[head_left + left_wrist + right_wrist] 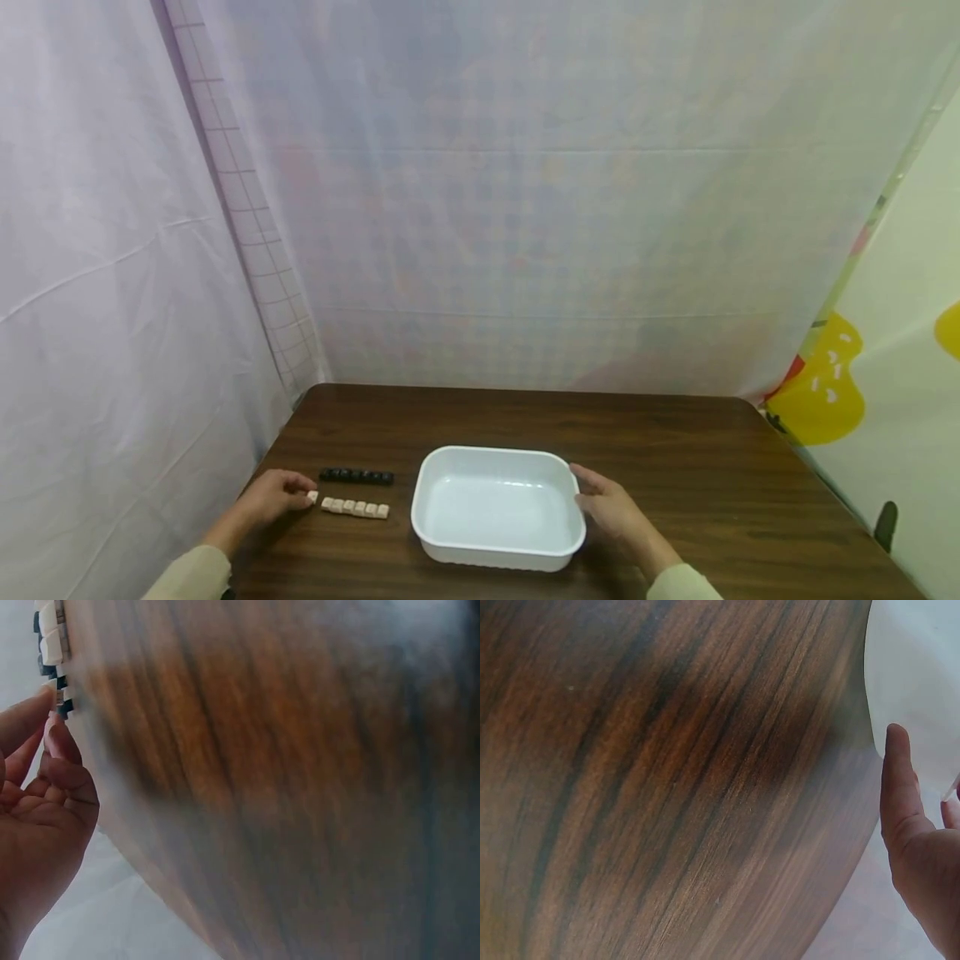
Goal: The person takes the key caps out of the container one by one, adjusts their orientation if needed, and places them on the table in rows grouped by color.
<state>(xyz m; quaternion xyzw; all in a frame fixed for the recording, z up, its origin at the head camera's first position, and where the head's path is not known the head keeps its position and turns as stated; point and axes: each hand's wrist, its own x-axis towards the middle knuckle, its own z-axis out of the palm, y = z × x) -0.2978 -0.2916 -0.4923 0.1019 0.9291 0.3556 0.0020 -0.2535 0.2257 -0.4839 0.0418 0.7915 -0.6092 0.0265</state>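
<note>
My left hand (272,498) pinches a small white block (312,497), keycap-like in shape, between thumb and fingertips. It is at the left end of a row of several white blocks (355,507) on the table. Behind that row lies a parallel row of several black blocks (356,476). In the left wrist view, the left hand (45,795) has its fingertips right at the blocks. My right hand (611,508) rests against the right rim of a white rectangular tub (498,552), its fingers fairly straight. The right wrist view shows one straight finger (898,769) along the tub's wall.
The dark wood-grain table (690,450) carries the tub at its middle, to the right of the block rows. White curtain sheets (480,208) hang behind the table and on its left. A light sheet with yellow shapes (825,392) hangs on the right.
</note>
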